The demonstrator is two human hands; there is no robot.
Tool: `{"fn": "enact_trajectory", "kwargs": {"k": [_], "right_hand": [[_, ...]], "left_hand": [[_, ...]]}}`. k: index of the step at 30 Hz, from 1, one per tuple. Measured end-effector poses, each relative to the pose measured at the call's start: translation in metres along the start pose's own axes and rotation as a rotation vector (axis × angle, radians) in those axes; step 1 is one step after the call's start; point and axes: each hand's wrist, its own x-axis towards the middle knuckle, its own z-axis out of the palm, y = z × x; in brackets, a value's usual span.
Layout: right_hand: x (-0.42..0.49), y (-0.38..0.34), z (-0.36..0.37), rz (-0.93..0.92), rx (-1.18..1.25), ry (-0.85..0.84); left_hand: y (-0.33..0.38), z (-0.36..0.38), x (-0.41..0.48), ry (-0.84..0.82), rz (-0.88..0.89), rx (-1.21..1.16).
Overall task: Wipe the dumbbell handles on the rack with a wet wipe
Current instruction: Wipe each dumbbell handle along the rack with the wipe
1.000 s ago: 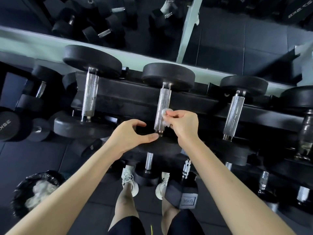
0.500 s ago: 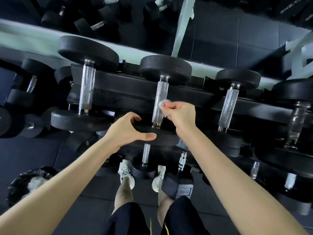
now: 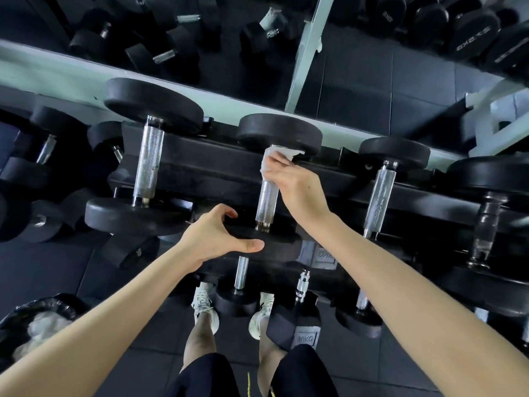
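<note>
A black dumbbell with a knurled steel handle [image 3: 266, 203] lies on the top tier of the rack [image 3: 211, 170], straight ahead. My right hand [image 3: 294, 181] holds a white wet wipe [image 3: 276, 156] wrapped over the far end of that handle, just below the far weight head [image 3: 279, 131]. My left hand [image 3: 216, 234] grips the rim of the near weight head [image 3: 274, 242], thumb along its edge. Two more dumbbell handles flank it, the left handle [image 3: 148, 163] and the right handle [image 3: 379, 197].
A black-lined bin [image 3: 37, 319] with used wipes sits on the floor at the lower left. Lower rack tiers carry more dumbbells around my shoes [image 3: 204, 306]. A mirror above the rack reflects other dumbbells. A darker handle [image 3: 486, 224] stands at the far right.
My right hand slid the wipe from the near part of the middle handle up to its far end. My left hand kept its grip on the near weight head.
</note>
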Motion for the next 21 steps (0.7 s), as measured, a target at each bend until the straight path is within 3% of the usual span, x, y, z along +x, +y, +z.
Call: {"fn": "enact_trajectory", "kwargs": {"k": [8, 15, 21], "right_hand": [[0.010, 0.021, -0.014, -0.426, -0.247, -0.164], [0.015, 0.017, -0.008, -0.472, -0.272, -0.324], [0.017, 0.029, -0.021, -0.753, -0.372, -0.395]], "left_hand": [[0.000, 0.002, -0.004, 0.048, 0.021, 0.034], [-0.002, 0.004, -0.003, 0.062, 0.044, 0.061], [-0.002, 0.004, -0.008, 0.066, 0.056, 0.089]]}}
